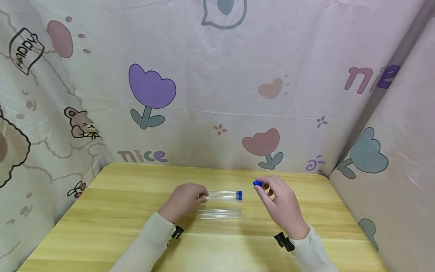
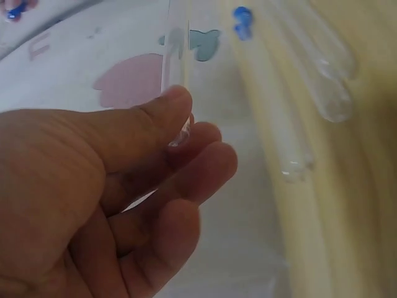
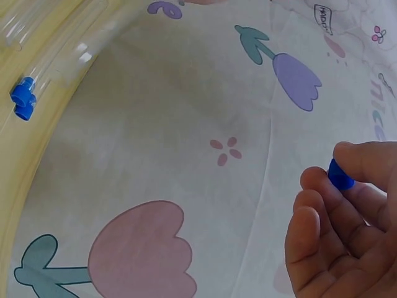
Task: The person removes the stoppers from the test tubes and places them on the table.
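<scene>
My left hand (image 1: 183,201) pinches a clear test tube (image 2: 175,59) near its rounded end, between thumb and fingers; in the left wrist view the tube points upward. In my right hand (image 1: 283,206) a small blue stopper (image 1: 258,183) is pinched between thumb and forefinger, apart from any tube. Two blue stoppers (image 1: 239,195) sit at the right ends of tubes lying close by the left hand. Nearer the person, several clear tubes (image 1: 220,214) without visible stoppers lie side by side. In the head view the held tube overlaps the stoppered ones, so its open end is hard to make out.
Everything lies on a light wooden table (image 1: 132,211). Behind it hangs a printed cloth (image 1: 204,90) with flowers and lettering, which also closes off the left and right sides. Dark straps (image 1: 284,241) circle both wrists.
</scene>
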The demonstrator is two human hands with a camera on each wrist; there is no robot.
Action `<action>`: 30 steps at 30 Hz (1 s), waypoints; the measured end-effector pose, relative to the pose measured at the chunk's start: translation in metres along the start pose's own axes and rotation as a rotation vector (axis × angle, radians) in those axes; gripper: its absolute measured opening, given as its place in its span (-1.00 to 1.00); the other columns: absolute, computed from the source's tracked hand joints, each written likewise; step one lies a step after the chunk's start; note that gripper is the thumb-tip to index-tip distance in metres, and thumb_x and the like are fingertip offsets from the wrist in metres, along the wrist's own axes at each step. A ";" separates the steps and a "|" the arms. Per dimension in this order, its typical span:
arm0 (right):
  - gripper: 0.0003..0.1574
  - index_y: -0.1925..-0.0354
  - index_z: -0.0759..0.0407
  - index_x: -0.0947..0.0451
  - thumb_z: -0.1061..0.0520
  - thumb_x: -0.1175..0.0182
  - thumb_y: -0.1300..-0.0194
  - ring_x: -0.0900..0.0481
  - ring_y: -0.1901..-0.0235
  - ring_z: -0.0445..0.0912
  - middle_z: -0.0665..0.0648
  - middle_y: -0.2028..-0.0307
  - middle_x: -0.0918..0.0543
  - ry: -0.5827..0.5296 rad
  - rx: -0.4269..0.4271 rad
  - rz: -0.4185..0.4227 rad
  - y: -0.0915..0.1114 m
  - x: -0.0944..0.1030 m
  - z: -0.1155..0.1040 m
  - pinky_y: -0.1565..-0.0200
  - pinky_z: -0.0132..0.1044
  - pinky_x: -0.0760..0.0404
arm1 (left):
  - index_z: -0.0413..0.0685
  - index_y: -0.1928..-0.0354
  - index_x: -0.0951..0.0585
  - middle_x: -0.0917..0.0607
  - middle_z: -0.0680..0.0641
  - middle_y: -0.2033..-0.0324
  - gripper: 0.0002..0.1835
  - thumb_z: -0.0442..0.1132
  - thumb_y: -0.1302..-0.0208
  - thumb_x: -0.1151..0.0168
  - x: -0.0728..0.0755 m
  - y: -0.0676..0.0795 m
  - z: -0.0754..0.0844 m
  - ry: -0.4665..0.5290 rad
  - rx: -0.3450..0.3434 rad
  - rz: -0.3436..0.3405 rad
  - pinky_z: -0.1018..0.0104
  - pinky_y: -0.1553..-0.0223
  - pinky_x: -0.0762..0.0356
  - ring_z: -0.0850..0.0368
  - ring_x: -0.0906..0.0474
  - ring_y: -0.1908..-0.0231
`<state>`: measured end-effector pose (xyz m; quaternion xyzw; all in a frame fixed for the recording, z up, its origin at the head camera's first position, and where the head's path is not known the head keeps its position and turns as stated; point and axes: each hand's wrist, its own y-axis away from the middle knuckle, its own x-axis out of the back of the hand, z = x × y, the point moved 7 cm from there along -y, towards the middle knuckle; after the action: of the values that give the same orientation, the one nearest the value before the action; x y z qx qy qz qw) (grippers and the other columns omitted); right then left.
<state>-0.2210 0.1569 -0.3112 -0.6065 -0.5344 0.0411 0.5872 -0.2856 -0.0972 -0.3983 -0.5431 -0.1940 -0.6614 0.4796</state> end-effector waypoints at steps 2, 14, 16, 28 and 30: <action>-0.75 0.11 0.14 -0.69 0.32 -0.45 -0.25 -0.55 0.29 -0.26 -0.09 0.25 -0.68 0.005 -0.008 -0.012 0.000 0.000 0.001 0.38 -0.28 -0.65 | 0.00 0.23 -0.79 -0.78 0.12 0.32 -0.93 -0.20 -0.30 -0.46 -0.006 0.000 -0.008 0.007 0.023 -0.012 0.20 0.19 -0.66 0.22 -0.65 0.34; -0.78 0.11 0.11 -0.70 0.26 -0.45 -0.28 -0.56 0.27 -0.27 -0.12 0.26 -0.67 0.017 -0.045 -0.053 0.000 -0.001 0.004 0.34 -0.29 -0.67 | -0.01 0.29 -0.77 -0.78 0.09 0.31 -0.94 -0.21 -0.29 -0.47 -0.023 0.002 -0.030 0.001 0.116 -0.063 0.09 0.11 -0.67 0.14 -0.67 0.29; -0.78 0.11 0.10 -0.70 0.27 -0.45 -0.27 -0.58 0.26 -0.26 -0.12 0.25 -0.68 0.025 -0.034 -0.041 0.000 0.001 0.004 0.30 -0.31 -0.67 | -0.02 0.28 -0.78 -0.77 0.07 0.31 -0.94 -0.21 -0.30 -0.47 -0.026 0.001 -0.030 0.003 0.113 -0.070 0.07 0.10 -0.67 0.12 -0.67 0.28; -0.72 0.13 0.20 -0.71 0.36 -0.49 -0.18 -0.52 0.17 -0.08 0.05 0.18 -0.58 0.018 -0.023 0.049 -0.003 0.011 0.007 0.05 -0.48 -0.46 | 0.01 0.25 -0.77 -0.69 0.13 0.38 -0.97 -0.22 -0.33 -0.43 -0.038 0.000 -0.024 0.035 0.074 -0.133 0.15 0.19 -0.61 0.21 -0.51 0.39; -0.73 0.13 0.20 -0.71 0.36 -0.48 -0.19 -0.51 0.18 -0.07 0.06 0.16 -0.58 0.017 -0.023 0.053 -0.003 0.011 0.008 0.08 -0.47 -0.46 | 0.05 0.28 -0.75 -0.66 0.16 0.41 -0.97 -0.21 -0.33 -0.44 -0.040 0.001 -0.024 0.041 0.077 -0.141 0.16 0.21 -0.57 0.21 -0.47 0.41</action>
<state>-0.2233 0.1693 -0.3051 -0.6273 -0.5139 0.0455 0.5835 -0.2998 -0.0997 -0.4426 -0.4955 -0.2473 -0.6965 0.4563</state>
